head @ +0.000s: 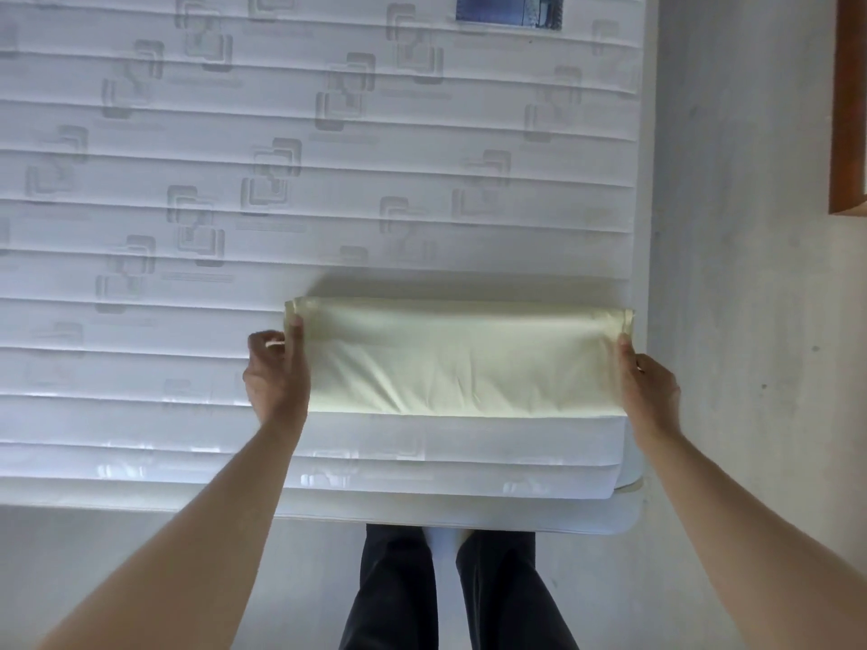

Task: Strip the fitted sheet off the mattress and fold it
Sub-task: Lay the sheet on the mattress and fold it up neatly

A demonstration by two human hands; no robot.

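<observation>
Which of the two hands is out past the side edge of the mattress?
The right hand: it pinches the folded sheet at the mattress side edge, over the floor. The left hand holds the other end above the mattress.

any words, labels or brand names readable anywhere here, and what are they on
None can be read.
Blue label sewn on the mattress at the top edge: print too blurred to read.
Grey woven lines beside the square patterns on the mattress: maybe lettering, too faint to tell.
Folded sheet: no text.
</observation>
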